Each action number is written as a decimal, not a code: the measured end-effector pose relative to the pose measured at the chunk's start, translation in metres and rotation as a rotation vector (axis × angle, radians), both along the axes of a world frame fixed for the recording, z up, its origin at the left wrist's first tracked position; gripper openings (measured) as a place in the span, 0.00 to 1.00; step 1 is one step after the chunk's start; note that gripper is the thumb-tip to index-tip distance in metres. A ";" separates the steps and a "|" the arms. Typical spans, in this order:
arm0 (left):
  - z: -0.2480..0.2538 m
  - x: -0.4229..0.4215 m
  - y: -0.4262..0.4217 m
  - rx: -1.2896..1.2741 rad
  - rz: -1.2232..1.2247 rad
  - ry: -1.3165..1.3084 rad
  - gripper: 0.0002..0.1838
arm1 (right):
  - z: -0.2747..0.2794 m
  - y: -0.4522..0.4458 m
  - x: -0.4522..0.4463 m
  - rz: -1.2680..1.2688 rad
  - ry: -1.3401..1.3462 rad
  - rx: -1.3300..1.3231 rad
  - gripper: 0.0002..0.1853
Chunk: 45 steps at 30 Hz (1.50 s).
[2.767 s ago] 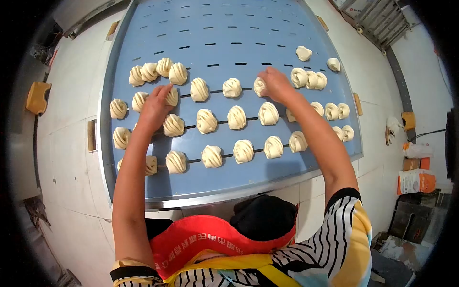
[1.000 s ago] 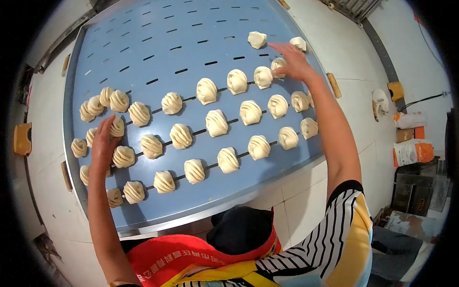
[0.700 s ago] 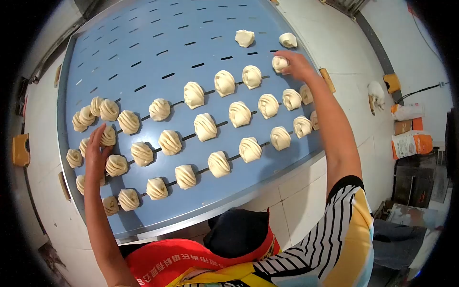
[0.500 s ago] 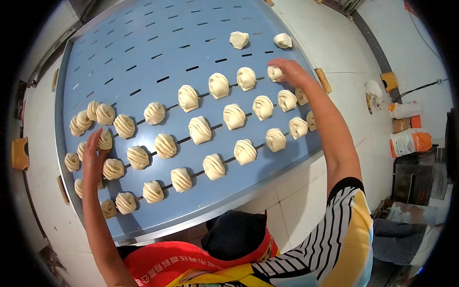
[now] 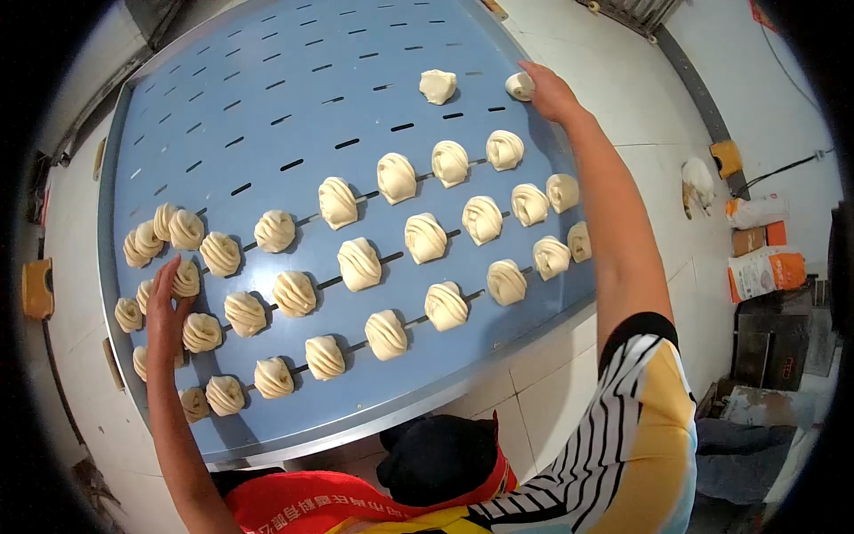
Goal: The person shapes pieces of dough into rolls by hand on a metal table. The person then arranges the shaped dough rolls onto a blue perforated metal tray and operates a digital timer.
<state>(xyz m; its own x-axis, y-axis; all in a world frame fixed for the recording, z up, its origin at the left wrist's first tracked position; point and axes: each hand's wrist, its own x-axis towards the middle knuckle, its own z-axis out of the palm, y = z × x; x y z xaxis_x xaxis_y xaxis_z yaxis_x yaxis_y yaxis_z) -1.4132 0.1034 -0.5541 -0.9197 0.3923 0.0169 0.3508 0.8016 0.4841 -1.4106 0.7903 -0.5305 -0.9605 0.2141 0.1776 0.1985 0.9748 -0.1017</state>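
Pale twisted dough buns stand in rows on a blue slotted tray (image 5: pixel 294 116). At the tray's far right edge my right hand (image 5: pixel 553 93) has its fingers round a small dough bun (image 5: pixel 519 86). To the left of that is another dough bun (image 5: pixel 438 86), smoother on top. On the left side my left hand (image 5: pixel 165 307) has its thumb and fingers about a twisted bun (image 5: pixel 185 279), partly covering it and its neighbours. The nearest bun below my right hand is a twisted bun (image 5: pixel 504 149), standing free.
The tray has a raised metal rim (image 5: pixel 356 432) along its near side. Yellow-brown blocks (image 5: pixel 725 156) sit around the floor. To the right are orange-and-white bags (image 5: pixel 767 271) and a dark metal box (image 5: pixel 774 343). A person's black cap (image 5: pixel 440 463) shows below the tray.
My right hand has let go of the bun at the end of the third row and moved farther back to the small bun. My left hand stays at its bun. The view has shifted slightly.
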 end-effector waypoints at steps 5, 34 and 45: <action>-0.002 -0.002 -0.005 -0.060 -0.036 0.056 0.39 | -0.018 0.010 -0.011 -0.088 -0.069 0.067 0.24; -0.007 -0.001 -0.008 0.041 -0.010 0.011 0.37 | 0.017 -0.025 0.073 -0.485 -0.298 -0.512 0.21; -0.012 -0.004 -0.010 0.041 0.003 -0.011 0.38 | -0.017 0.004 0.089 -0.243 -0.223 -0.283 0.31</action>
